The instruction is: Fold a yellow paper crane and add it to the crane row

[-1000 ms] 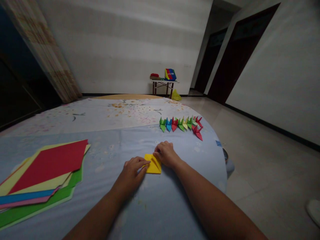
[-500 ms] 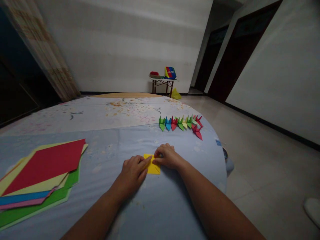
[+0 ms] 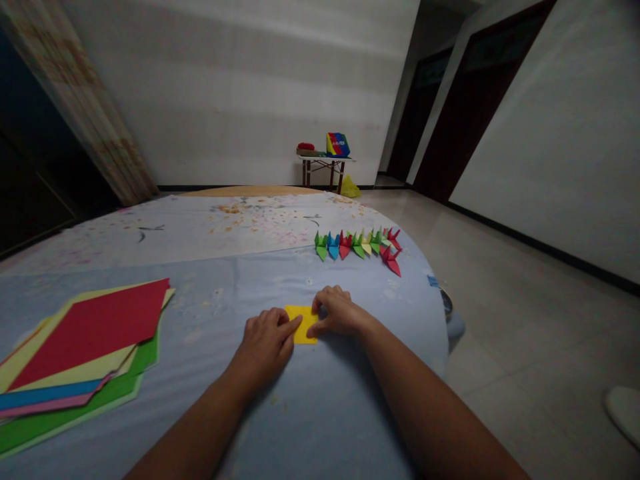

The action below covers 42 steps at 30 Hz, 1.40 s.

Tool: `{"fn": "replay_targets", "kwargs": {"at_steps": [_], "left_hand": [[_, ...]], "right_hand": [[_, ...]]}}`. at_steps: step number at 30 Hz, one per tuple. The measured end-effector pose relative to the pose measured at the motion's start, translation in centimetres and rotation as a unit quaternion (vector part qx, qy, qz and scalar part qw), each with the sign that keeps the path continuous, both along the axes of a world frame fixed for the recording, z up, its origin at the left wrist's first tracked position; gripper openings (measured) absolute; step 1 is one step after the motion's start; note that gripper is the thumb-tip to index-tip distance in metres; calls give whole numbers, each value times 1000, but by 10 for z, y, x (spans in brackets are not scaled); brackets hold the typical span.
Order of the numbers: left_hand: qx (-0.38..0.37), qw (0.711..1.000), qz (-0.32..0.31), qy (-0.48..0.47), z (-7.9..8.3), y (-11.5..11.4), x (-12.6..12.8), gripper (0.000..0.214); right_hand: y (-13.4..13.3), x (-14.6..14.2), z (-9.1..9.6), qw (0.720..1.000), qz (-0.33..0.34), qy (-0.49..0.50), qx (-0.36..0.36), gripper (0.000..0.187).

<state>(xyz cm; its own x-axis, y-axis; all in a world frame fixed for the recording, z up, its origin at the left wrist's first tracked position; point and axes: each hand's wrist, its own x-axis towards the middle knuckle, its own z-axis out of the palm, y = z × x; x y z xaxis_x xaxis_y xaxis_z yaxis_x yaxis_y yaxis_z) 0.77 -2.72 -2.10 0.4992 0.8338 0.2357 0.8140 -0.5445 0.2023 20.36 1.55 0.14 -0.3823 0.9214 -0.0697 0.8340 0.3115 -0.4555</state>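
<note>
A small folded square of yellow origami paper (image 3: 305,332) lies flat on the blue part of the tablecloth, between my hands. My left hand (image 3: 266,343) holds its left side down, the index finger stretched over the paper and the other fingers curled. At the right edge, my right hand (image 3: 341,312) has thumb and fingers bent around the paper, the thumb near the lower corner. Beyond my hands stands a row of folded paper cranes (image 3: 345,245) in green, blue, red and pale yellow. One red crane (image 3: 391,260) sits a little nearer than the row.
To the left lies a stack of coloured paper sheets (image 3: 100,330), red on top. The round table's cloth (image 3: 200,420) reaches a curved edge on the right. A small side table (image 3: 325,160) with a colourful box (image 3: 338,145) stands by the far wall.
My right thumb has slid down along the paper's right side towards the lower corner. The diagonal crease seen there before no longer shows. The view has shifted slightly.
</note>
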Motion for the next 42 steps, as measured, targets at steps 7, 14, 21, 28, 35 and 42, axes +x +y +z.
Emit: {"fn": "replay_targets", "kwargs": {"at_steps": [7,14,21,28,35,42], "left_hand": [[-6,1000,-7,-19,-1,1,-2,38],[1,1000,-2,1,-2,2,-1,39],[3,1000,-2,-12,-3,1,-1,38],[-2,1000,-4,-16,-2,0,-2,40],[-5,1000,-6,-18,-1,0,-2,40],[-1,1000,-3,-22,-2,0,-1,38]], "right_hand": [[-4,5,3,1000,27,-2,-10,62],[3,4,-7,997,-47,52,33,45],[0,-3,-3,999,-40,-2,26,49],[1,1,-1,1000,-18,-7,14,53],[-5,4,1,1000,13,-22,11,65],[1,10,-4,995,-12,92,49,39]]}}
